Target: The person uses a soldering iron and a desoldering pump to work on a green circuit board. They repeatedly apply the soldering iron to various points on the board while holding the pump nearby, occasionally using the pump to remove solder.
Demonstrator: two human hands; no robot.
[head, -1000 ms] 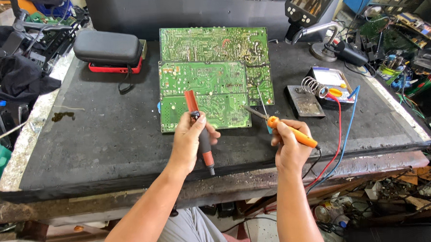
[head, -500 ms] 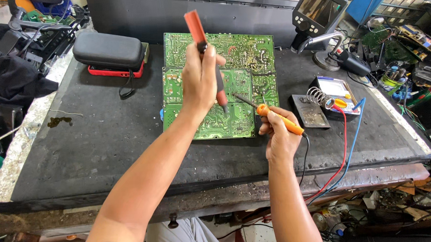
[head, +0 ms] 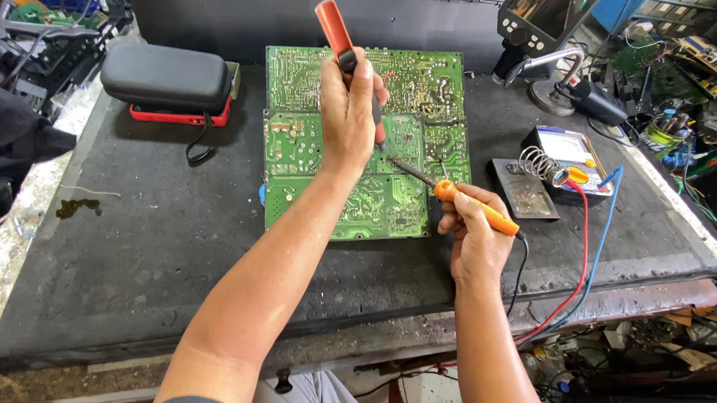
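From the head view, I see my left hand (head: 348, 105) wrapped tight around a red-handled desoldering pump (head: 344, 53), fingers curled fully about its barrel, the red end sticking up above my knuckles and the tip pointing down from under my fingers onto the green circuit board (head: 326, 203). My right hand (head: 475, 245) grips an orange-handled soldering iron (head: 465, 207) like a pen, fingers pinched narrow round the handle; its metal tip runs up and left from my fingertips and meets the board just beside the pump's tip, under my left fingers. The board lies flat on the dark bench mat (head: 135, 259), directly beneath both sets of fingers.

Just right of my right fingers stands the coil iron holder (head: 539, 163) on its small plate, with a multimeter (head: 570, 148) behind it. Red and blue leads (head: 586, 240) trail down past my right wrist. Well left of my left fingers sits a black zip case (head: 168, 75) on a red box. A small microscope screen (head: 539, 8) stands far beyond my right fingers.
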